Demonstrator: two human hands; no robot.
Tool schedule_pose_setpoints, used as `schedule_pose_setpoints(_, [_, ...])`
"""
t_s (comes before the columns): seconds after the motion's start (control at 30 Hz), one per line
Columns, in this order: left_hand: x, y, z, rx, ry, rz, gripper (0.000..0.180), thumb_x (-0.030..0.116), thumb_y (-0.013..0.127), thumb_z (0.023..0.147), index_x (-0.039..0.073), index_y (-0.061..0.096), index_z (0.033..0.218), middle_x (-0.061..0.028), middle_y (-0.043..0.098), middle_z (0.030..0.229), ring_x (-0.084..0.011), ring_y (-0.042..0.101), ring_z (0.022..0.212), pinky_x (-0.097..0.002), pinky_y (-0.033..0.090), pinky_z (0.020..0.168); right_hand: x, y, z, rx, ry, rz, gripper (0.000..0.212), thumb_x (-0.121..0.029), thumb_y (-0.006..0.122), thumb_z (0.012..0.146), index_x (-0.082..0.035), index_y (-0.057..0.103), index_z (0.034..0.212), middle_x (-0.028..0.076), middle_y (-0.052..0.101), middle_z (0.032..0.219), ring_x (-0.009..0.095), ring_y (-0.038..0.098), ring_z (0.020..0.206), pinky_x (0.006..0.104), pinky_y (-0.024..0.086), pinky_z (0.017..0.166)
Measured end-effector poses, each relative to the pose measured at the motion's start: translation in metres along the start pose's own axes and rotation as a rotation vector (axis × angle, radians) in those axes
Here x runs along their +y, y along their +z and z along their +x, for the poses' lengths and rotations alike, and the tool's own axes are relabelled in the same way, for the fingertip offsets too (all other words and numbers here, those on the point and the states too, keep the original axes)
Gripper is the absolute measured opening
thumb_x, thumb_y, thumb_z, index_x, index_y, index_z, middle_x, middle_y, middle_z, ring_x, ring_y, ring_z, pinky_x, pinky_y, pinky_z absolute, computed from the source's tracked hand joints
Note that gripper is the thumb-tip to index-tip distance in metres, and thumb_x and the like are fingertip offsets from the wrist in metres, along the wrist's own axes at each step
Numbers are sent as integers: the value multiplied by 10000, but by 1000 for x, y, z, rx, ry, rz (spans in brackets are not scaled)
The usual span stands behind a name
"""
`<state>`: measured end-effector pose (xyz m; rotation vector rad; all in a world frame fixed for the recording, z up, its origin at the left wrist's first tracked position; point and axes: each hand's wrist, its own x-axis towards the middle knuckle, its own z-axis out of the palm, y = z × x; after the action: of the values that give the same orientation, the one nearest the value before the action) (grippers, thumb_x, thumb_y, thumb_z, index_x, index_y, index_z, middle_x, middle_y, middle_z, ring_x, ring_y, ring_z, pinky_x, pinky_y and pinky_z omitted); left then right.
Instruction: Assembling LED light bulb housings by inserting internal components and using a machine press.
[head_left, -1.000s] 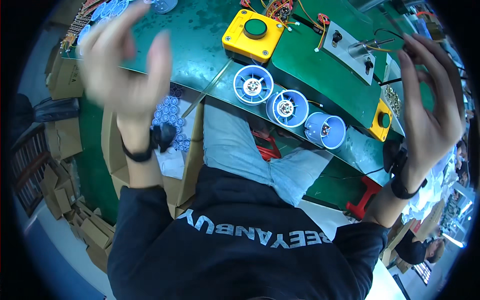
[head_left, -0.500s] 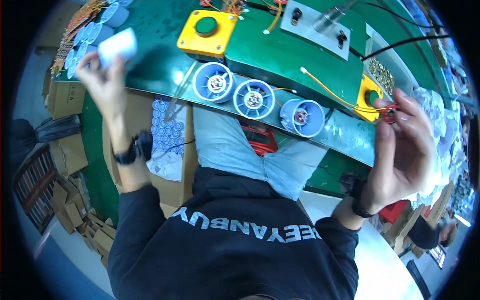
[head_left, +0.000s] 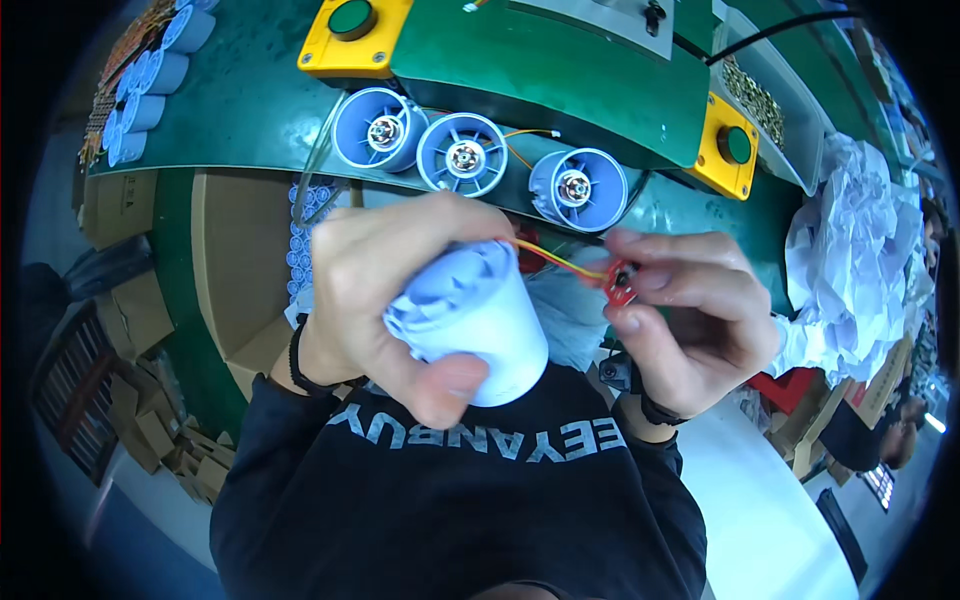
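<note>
My left hand [head_left: 365, 290] is wrapped round a pale blue plastic fan housing [head_left: 495, 335], held tilted in front of my chest. My right hand [head_left: 705, 315] pinches a small red circuit board [head_left: 620, 284] between thumb and fingers. From the board, yellow and red wires [head_left: 553, 258] run left to the housing's upper rim; their far end is hidden behind my left fingers. Beyond my hands, three similar housings with copper-coloured motor centres stand along the bench edge: a left one [head_left: 384, 133], a middle one [head_left: 465, 157] and a right one [head_left: 575, 188].
Yellow button boxes, one on the left [head_left: 350, 45] and one on the right [head_left: 728, 150], flank a green machine base [head_left: 560, 95]. A bin [head_left: 805, 150] holds small brass parts. Crumpled white paper [head_left: 855, 240] lies right; more housings [head_left: 163, 72] sit far left. A cardboard box [head_left: 238, 260] stands below the bench.
My left hand has brought the housing from the far left to the middle. My right hand has moved left with the board, and its wires now reach the housing. The view has shifted.
</note>
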<state>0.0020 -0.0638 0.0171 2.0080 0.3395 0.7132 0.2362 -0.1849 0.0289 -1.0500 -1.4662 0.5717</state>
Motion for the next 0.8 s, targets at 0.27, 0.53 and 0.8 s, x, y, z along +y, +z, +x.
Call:
schedule_pose_setpoints(0.27, [12,35,14,490,-318,-342,1020,797,547,842,-74,468,1368,-182,631,971,-191,639,775,-259,492,570,0,-11,-38,331,115,179,269,-1,739,880,50,635,1122,298,652,1145,274,741,813,318,633,652])
schedule_pose_setpoints(0.53, [8,24,5,382,-367,-766,867,536,714,811,3,380,1409,-222,529,1236,-246,623,965,-313,512,733,-2,-20,-50,381,28,230,383,-110,735,926,-9,565,1254,260,588,1152,218,689,691,262,611,557])
schedule_pose_setpoints(0.8, [-15,31,-4,221,-74,-497,787,140,894,677,-3,467,1322,-196,582,1270,-302,595,1159,-401,475,1001,7,-12,-48,369,-5,330,362,-107,762,911,12,585,1205,237,601,1118,236,706,674,282,625,577])
